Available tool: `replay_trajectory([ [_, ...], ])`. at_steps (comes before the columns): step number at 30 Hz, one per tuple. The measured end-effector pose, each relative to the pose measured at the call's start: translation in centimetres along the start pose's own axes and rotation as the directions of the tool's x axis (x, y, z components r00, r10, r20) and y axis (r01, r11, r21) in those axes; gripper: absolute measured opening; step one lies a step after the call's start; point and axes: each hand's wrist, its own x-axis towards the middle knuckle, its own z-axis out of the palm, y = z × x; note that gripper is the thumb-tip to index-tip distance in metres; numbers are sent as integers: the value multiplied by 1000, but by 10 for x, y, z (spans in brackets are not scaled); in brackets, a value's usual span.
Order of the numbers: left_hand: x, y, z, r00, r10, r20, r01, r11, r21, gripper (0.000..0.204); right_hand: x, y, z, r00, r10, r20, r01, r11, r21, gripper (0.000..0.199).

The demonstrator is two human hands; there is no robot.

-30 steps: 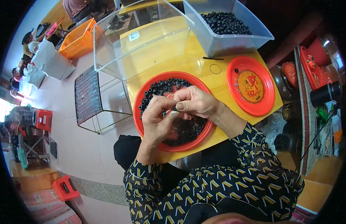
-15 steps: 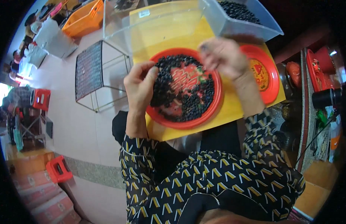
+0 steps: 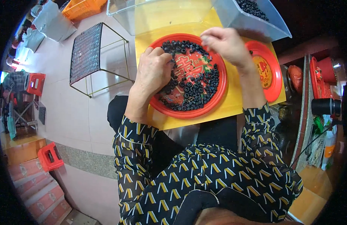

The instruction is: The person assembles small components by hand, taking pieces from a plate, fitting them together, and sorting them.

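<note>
Pale tiles pave the floor (image 3: 102, 112) of a cluttered room, crossed at lower left by a speckled grey band (image 3: 87, 161). A low woven-topped stand (image 3: 85, 48) on thin metal legs occupies the upper left, near white sacks (image 3: 53, 22) and an orange crate (image 3: 83, 10). Bright light (image 3: 21, 62) glares at the left edge, above a red plastic stool (image 3: 44, 161) and pink tiers (image 3: 42, 187). A stone ledge (image 3: 306, 129) lines the right; deep shadow fills the upper right.

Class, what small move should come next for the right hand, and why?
Probably lower the right hand toward the larger round red tray: it appears raised by the far rim, while the left hand is over the black beads.
</note>
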Motion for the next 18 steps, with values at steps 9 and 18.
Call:
replay_trajectory([
  [9, 3, 1, 14, 999, -21, 45, 14, 990, 143, 7, -8, 24, 25, 954, -241, 175, 293, 866, -404, 12],
  [18, 3, 4, 19, 997, -31, 67, 23, 993, 112, 8, -21, 13, 37, 880, -214, 425, 419, 771, -479, 12],
])
